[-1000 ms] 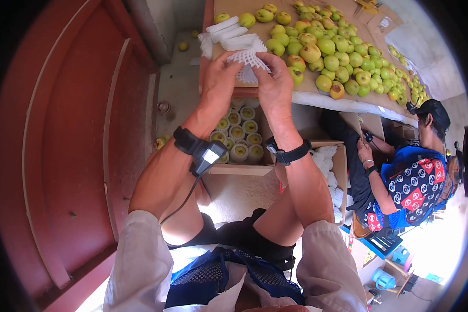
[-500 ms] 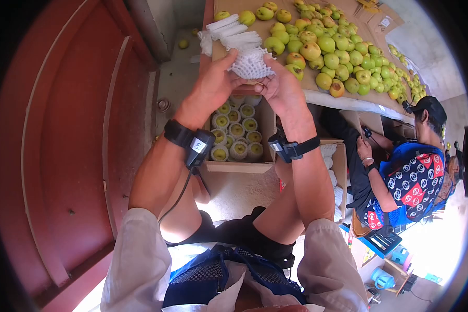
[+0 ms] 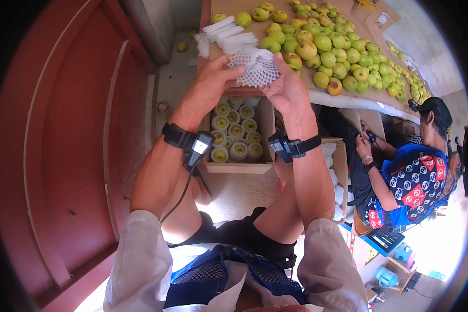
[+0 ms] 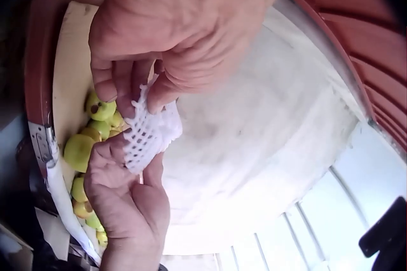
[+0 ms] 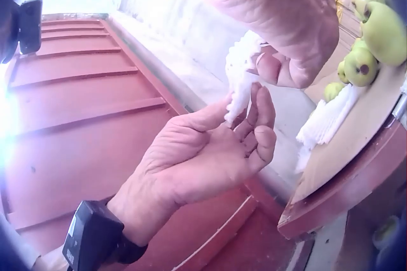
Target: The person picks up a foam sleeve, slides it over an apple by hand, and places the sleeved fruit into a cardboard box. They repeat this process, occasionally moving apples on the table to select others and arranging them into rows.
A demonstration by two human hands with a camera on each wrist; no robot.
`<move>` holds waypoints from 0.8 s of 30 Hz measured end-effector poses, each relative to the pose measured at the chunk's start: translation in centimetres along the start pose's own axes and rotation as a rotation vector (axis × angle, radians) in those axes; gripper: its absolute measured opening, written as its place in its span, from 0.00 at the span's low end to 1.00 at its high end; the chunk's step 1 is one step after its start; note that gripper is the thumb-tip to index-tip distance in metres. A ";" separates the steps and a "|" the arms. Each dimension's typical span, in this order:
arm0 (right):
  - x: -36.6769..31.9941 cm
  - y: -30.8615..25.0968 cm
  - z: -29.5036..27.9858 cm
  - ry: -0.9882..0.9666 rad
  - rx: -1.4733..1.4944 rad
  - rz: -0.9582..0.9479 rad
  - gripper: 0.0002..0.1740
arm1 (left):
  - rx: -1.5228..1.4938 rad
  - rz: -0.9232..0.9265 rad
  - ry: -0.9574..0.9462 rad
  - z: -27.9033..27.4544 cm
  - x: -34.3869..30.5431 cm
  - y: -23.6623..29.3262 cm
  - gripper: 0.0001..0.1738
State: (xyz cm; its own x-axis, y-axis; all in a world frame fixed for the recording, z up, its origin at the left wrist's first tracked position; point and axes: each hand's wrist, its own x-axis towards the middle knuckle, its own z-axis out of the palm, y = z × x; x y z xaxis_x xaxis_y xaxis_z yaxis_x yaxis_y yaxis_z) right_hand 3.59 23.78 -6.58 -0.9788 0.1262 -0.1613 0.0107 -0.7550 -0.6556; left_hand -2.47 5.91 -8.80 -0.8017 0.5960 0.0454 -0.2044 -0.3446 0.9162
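Note:
Between my two hands, above the table's near edge, is a white foam fruit net (image 3: 256,67), spread into a rounded, flared shape. My left hand (image 3: 217,79) pinches its left side between thumb and fingers. On the opposite side my right hand (image 3: 290,89) grips the edge, thumb up along the mesh. In the left wrist view the net (image 4: 147,136) stretches between both hands, and no fruit shows inside it. From the right wrist view the net (image 5: 239,77) appears edge-on. A stack of flat foam nets (image 3: 224,32) lies just beyond my hands.
Many green apples (image 3: 325,57) cover the cardboard-topped table (image 3: 317,94). Below my hands, a carton (image 3: 239,168) holds apples in foam nets. Another carton (image 3: 339,179) with white nets stands to the right. Another person (image 3: 411,171) sits at right; a red door (image 3: 62,156) stands at left.
The foam net has gone from a narrow, draped shape to a wider, rounded one. My right hand has turned palm up and shifted slightly right; both hands still hold the net.

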 end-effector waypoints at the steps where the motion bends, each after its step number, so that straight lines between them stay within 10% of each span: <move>1: 0.1 0.0 -0.1 -0.020 0.002 0.003 0.17 | -0.056 -0.004 -0.004 -0.1 0.1 -0.1 0.19; 24: 2.2 0.4 -2.0 0.043 -0.415 -0.092 0.12 | -0.344 -0.061 -0.043 -0.3 2.5 -1.3 0.20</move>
State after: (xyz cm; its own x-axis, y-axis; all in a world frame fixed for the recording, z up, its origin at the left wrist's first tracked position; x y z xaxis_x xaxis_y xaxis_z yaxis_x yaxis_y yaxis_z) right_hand 1.90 25.02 -8.68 -0.9701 0.2147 -0.1129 0.0135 -0.4172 -0.9087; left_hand -4.37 7.65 -10.00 -0.7595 0.6502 0.0180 -0.4342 -0.5275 0.7302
